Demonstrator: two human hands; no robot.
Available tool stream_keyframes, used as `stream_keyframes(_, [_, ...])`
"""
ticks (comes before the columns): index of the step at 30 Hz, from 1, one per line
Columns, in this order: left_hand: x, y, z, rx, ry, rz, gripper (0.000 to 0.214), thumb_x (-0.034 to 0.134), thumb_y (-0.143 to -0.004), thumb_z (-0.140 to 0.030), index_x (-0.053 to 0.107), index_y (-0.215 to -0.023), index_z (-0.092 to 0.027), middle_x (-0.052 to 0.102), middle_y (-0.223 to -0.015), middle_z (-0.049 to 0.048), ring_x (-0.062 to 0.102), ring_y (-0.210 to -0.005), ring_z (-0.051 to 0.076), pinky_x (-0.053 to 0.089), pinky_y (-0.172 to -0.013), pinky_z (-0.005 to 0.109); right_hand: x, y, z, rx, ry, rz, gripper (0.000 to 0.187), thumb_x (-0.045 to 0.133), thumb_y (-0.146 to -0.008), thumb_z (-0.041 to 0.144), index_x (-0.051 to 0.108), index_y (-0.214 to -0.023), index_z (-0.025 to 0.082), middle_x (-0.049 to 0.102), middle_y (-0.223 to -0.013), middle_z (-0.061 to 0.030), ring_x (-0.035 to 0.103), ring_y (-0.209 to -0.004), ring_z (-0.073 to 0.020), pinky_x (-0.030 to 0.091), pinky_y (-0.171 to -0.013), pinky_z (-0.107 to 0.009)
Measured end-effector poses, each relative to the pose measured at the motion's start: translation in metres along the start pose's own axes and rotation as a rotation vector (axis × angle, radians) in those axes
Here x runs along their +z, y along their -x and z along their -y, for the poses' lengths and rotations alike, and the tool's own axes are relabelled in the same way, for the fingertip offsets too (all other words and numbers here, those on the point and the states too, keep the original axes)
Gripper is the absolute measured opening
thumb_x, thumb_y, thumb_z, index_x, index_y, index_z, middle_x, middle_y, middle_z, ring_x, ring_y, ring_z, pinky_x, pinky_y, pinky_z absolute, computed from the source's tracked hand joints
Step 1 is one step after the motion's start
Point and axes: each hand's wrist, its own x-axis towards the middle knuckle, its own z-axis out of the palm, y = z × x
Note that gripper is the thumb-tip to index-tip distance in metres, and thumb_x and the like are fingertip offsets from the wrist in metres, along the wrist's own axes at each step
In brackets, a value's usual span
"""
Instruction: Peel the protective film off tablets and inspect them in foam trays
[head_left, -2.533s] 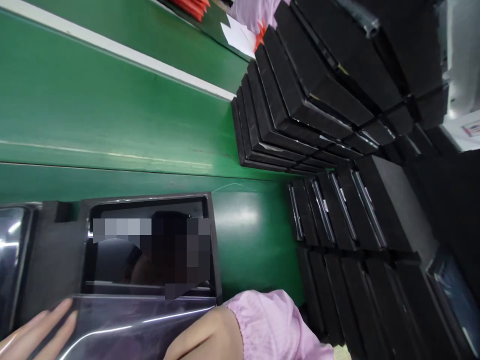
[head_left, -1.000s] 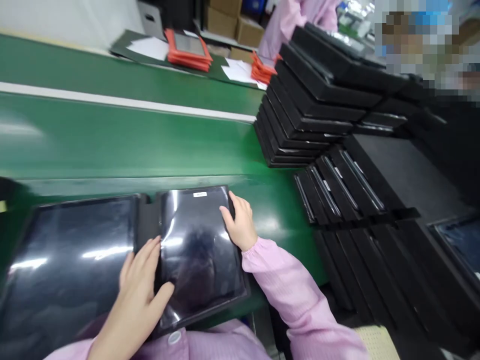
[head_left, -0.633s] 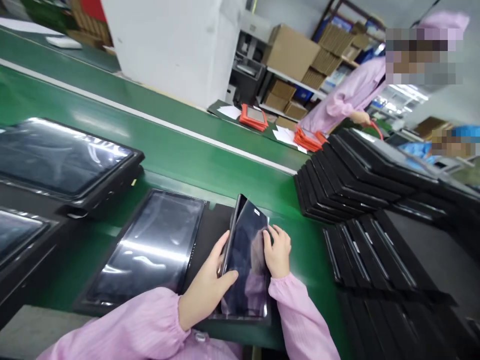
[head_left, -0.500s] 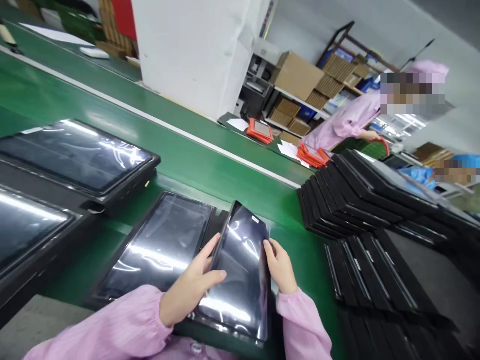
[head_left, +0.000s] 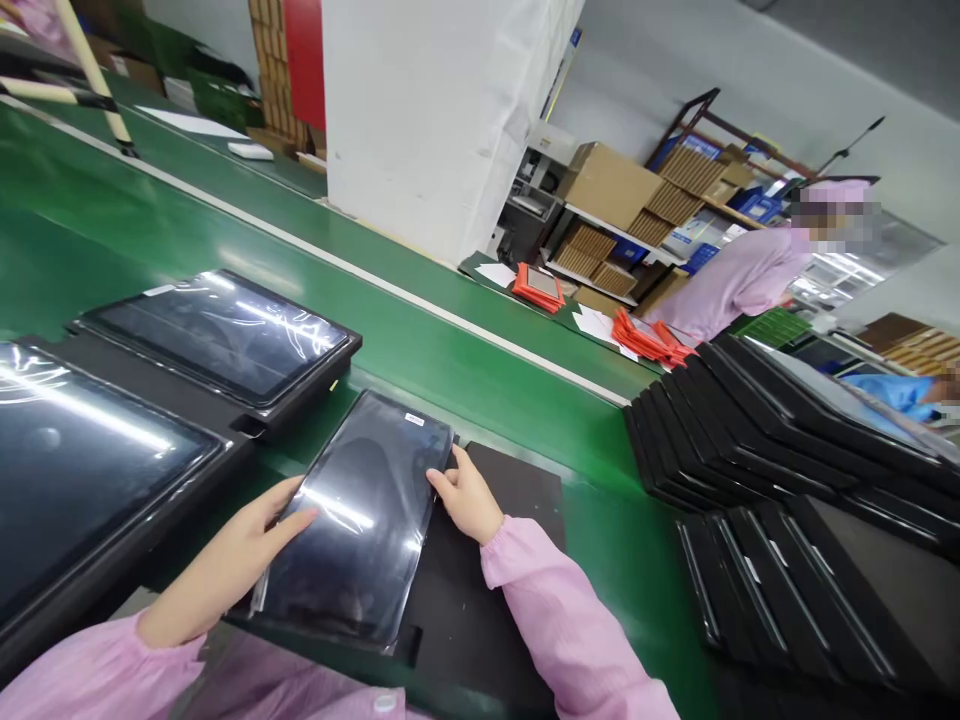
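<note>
A dark glossy display panel [head_left: 360,530] in clear film, with a small white label near its top edge, lies between my two hands. My left hand [head_left: 232,550] grips its left edge, thumb on the front face. On the opposite edge, toward the upper corner, my right hand [head_left: 466,490] holds it with thumb in front and fingers behind. Under and to the right of the panel is a flat black tray [head_left: 487,600], its right half bare. Whatever lies in the tray's left half is hidden by the panel.
To the left, more panels [head_left: 225,335] rest in black trays. Stacked black trays with panels [head_left: 757,430] rise at the right on the green bench [head_left: 420,340]. Beyond a white rail lie orange-framed pieces [head_left: 538,287]. A co-worker in pink [head_left: 739,270] stands behind them.
Both hands have carried the panel left, from over the tray's right half to its left half. The view has shifted slightly. The co-worker in pink has moved an arm.
</note>
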Motion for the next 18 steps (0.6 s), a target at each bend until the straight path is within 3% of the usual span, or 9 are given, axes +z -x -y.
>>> stream_keyframes(5, [0.006, -0.006, 0.006, 0.085, -0.034, -0.025, 0.069, 0.065, -0.064, -0.065, 0.066, -0.115, -0.019, 0.057, -0.144, 0.0168, 0.048, -0.141, 0.041, 0.037, -0.12, 0.054, 0.007, 0.002, 0.005, -0.042, 0.199, -0.069, 0.064, 0.051, -0.099, 0.03, 0.03, -0.154, 0.005, 0.057, -0.063, 0.0053, 0.062, -0.065, -0.0173, 0.046, -0.065, -0.026])
stream_keyframes(8, [0.003, -0.003, -0.005, -0.012, -0.084, 0.057, 0.069, 0.067, -0.072, -0.063, 0.06, -0.127, -0.021, 0.057, -0.147, 0.0138, 0.046, -0.144, 0.038, 0.031, -0.124, 0.049, 0.012, 0.008, 0.008, -0.021, 0.344, -0.103, 0.065, 0.047, -0.101, 0.032, 0.03, -0.155, 0.0, 0.07, -0.075, -0.0083, 0.07, -0.075, -0.0265, 0.052, -0.074, -0.035])
stream_keyframes(11, [0.0, 0.001, -0.023, -0.089, -0.104, 0.076, 0.066, 0.071, -0.069, -0.062, 0.062, -0.123, -0.025, 0.066, -0.137, 0.0097, 0.052, -0.139, 0.038, 0.037, -0.121, 0.045, 0.018, 0.012, 0.013, 0.02, 0.458, -0.12, 0.069, 0.044, -0.101, 0.033, 0.026, -0.157, -0.003, 0.075, -0.089, -0.0226, 0.074, -0.083, -0.0358, 0.055, -0.077, -0.045])
stream_keyframes(14, [0.001, 0.004, -0.039, -0.136, -0.054, 0.025, 0.066, 0.076, -0.061, -0.061, 0.065, -0.117, -0.026, 0.068, -0.134, 0.0078, 0.056, -0.134, 0.037, 0.042, -0.119, 0.042, 0.021, 0.015, 0.018, 0.039, 0.595, -0.103, 0.07, 0.039, -0.102, 0.034, 0.019, -0.16, -0.001, 0.077, -0.09, -0.0236, 0.076, -0.081, -0.0373, 0.059, -0.074, -0.047])
stream_keyframes(18, [0.003, 0.002, -0.049, -0.326, 0.216, 0.019, 0.075, 0.083, -0.055, -0.054, 0.065, -0.124, -0.03, 0.068, -0.137, 0.004, 0.057, -0.134, 0.034, 0.054, -0.108, 0.04, 0.02, 0.017, 0.02, 0.031, 0.694, -0.083, 0.07, 0.034, -0.104, 0.034, 0.015, -0.161, -0.001, 0.077, -0.089, -0.0223, 0.077, -0.077, -0.0369, 0.06, -0.068, -0.046])
